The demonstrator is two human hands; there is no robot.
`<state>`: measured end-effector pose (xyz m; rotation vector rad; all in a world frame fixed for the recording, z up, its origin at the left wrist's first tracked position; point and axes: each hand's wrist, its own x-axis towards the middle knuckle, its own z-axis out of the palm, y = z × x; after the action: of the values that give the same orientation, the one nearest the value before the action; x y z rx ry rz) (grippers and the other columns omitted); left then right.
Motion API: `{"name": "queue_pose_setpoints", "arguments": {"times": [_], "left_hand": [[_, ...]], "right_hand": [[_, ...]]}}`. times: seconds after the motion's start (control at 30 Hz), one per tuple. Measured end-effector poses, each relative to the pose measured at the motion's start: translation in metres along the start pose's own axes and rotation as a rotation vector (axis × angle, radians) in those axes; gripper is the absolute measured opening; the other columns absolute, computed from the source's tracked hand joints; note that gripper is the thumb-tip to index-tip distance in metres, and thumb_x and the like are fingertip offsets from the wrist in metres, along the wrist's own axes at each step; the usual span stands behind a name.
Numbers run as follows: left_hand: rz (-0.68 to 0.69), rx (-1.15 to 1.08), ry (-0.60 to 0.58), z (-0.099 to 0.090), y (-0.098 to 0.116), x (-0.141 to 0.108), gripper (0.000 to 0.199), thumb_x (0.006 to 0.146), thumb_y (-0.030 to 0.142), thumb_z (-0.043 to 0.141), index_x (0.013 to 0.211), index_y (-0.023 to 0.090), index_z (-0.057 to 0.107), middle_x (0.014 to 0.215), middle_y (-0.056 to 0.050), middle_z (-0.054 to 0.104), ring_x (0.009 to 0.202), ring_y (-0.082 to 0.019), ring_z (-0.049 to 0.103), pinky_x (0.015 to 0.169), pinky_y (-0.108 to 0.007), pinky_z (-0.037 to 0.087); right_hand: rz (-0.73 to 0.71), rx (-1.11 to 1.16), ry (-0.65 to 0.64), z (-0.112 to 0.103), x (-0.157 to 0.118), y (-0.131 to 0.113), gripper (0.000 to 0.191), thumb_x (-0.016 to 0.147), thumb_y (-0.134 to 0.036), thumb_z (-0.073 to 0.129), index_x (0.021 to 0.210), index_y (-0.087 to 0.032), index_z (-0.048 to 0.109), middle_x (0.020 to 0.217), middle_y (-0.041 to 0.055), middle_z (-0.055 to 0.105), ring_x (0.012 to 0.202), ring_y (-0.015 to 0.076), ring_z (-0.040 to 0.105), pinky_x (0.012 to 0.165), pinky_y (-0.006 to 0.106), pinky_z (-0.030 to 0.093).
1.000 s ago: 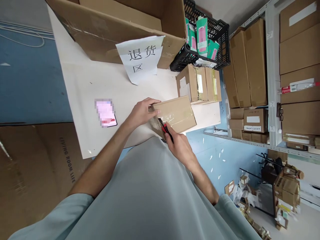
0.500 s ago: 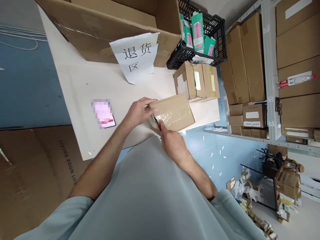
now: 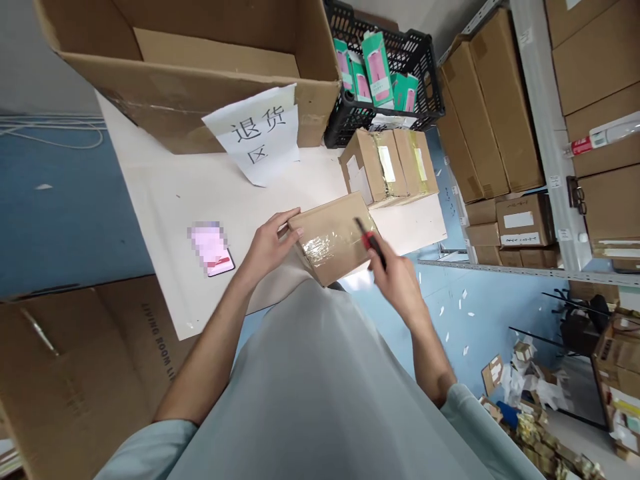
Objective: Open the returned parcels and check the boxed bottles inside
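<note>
A taped cardboard box lies at the front edge of the white table. My left hand grips its left end, thumb on the top and fingers at the far side. In my right hand is a red and black utility knife, its dark tip pointing away from me above the box's right part. Shiny clear tape runs along the top of the box. A phone with a blurred screen rests to the left of my left hand.
Behind stands a large open carton with a paper sign on its front. Right of it, a black crate holds green and pink packages. Two taped cartons sit before the crate. Shelves with boxes rise at the right.
My right hand has moved right with the utility knife, from the box's left end to above its right part. My left hand still holds the box. The camera view has shifted slightly.
</note>
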<state>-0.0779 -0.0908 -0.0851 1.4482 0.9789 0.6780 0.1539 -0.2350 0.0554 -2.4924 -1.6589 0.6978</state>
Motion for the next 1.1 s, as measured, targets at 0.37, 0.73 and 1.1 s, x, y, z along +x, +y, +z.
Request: {"name": "queue_pose_setpoints", "arguments": {"times": [0.37,0.73,1.1], "left_hand": [[-0.093,0.164,0.291,0.044,0.010,-0.023,0.090,0.097,0.068,0.074,0.171,0.030,0.041,0.173,-0.017,0.044,0.161,-0.033,0.048,0.131,-0.052,0.046],[0.017,0.613,0.379,0.068,0.064,-0.011,0.047,0.106,0.049,0.068,0.149,0.032,0.064,0.175,-0.012,0.044,0.173,-0.042,0.022,0.138,-0.076,0.019],[0.210,0.702,0.031,0.115,0.050,0.017,0.035,0.114,0.031,0.045,0.136,0.027,0.073,0.160,-0.009,0.067,0.164,-0.033,0.046,0.139,-0.072,0.025]], "right_hand": [[0.134,0.303,0.210,0.045,0.055,0.062,0.046,0.115,-0.042,0.032,0.150,-0.020,0.052,0.128,0.0171,0.079,0.110,0.0322,0.077,0.091,0.039,0.057],[0.019,0.536,-0.109,0.048,0.067,0.075,0.047,0.115,-0.045,0.036,0.148,-0.018,0.055,0.109,0.0090,0.080,0.081,0.0237,0.075,0.081,0.036,0.059],[-0.145,0.471,-0.164,0.010,0.061,0.072,0.062,0.114,-0.035,0.038,0.175,-0.020,0.033,0.141,0.0134,0.077,0.115,0.0258,0.078,0.098,0.040,0.063]]}}
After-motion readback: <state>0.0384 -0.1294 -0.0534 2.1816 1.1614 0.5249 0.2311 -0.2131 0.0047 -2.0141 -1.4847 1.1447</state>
